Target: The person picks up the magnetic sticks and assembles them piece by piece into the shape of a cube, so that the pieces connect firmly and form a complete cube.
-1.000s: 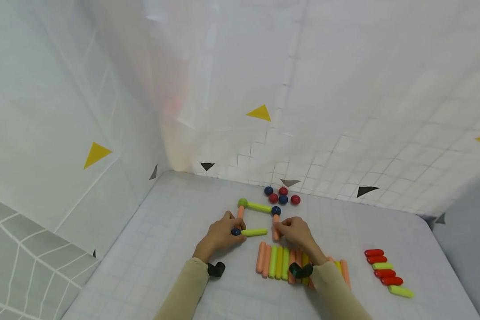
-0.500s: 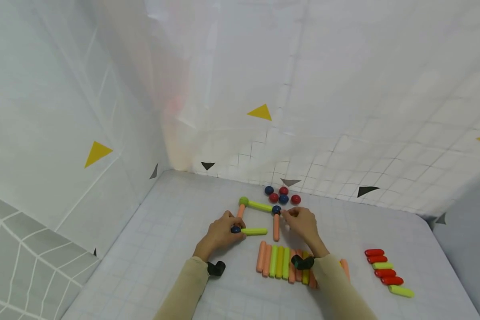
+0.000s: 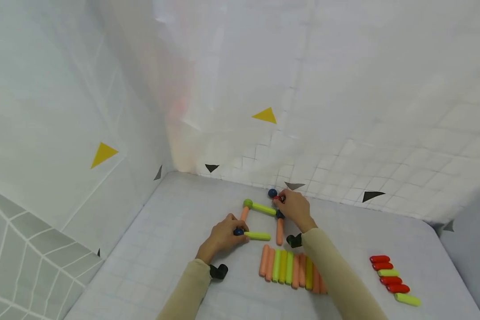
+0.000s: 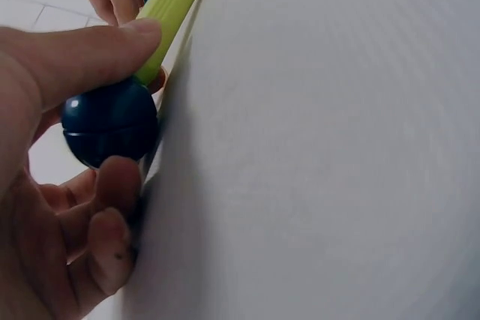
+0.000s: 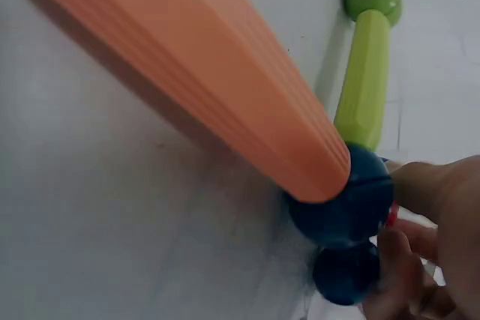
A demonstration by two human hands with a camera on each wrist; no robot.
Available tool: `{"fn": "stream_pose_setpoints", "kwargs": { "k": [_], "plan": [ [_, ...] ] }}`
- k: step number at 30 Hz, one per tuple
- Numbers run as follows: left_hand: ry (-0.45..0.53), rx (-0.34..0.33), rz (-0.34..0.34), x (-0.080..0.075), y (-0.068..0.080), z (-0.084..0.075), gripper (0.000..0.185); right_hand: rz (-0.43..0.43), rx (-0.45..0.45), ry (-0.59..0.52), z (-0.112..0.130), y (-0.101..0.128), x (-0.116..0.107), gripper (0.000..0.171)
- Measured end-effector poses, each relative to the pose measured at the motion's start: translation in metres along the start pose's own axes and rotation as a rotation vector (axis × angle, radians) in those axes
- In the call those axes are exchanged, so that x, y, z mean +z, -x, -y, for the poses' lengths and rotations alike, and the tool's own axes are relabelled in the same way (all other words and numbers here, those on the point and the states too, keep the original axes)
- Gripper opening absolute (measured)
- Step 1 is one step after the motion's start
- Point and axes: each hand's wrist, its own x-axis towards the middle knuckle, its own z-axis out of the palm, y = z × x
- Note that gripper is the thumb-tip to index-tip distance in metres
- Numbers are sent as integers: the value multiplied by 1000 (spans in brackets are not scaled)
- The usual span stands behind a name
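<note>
On the white gridded table lies a part-built frame: a green ball (image 3: pixel 247 203), a green stick (image 3: pixel 263 208), a blue ball (image 3: pixel 280 215) and an orange stick (image 3: pixel 279 231) below it. My left hand (image 3: pixel 235 231) pinches a second blue ball (image 4: pixel 109 121) joined to a green stick (image 3: pixel 258 236), between thumb and fingers. My right hand (image 3: pixel 282 201) reaches over the loose balls at the back and its fingertips pinch a red ball (image 3: pixel 279 198). A loose blue ball (image 3: pixel 272 193) lies just beyond it. The other loose balls are hidden under this hand.
A row of orange and green sticks (image 3: pixel 292 269) lies near me, under my right forearm. Short red and green pieces (image 3: pixel 392 280) lie in a column at the right. White sheet walls close in the back and left. The table's right edge (image 3: pixel 440 231) curves away.
My right hand let go of the orange stick and moved back to the loose balls, closing on a red one. The left hand stays on its blue ball.
</note>
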Motion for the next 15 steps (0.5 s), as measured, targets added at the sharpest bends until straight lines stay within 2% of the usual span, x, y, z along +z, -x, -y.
{"fn": "stream_pose_setpoints", "kwargs": {
  "k": [4, 8, 15],
  "plan": [
    [2, -7, 0, 3, 1, -2, 23, -9, -8, 74, 1, -3, 4, 39],
    [2, -7, 5, 4, 1, -5, 23, -36, -29, 92, -1, -3, 7, 38],
    [-6, 13, -5, 5, -2, -5, 22, -62, -52, -31, -5, 12, -7, 40]
  ]
}}
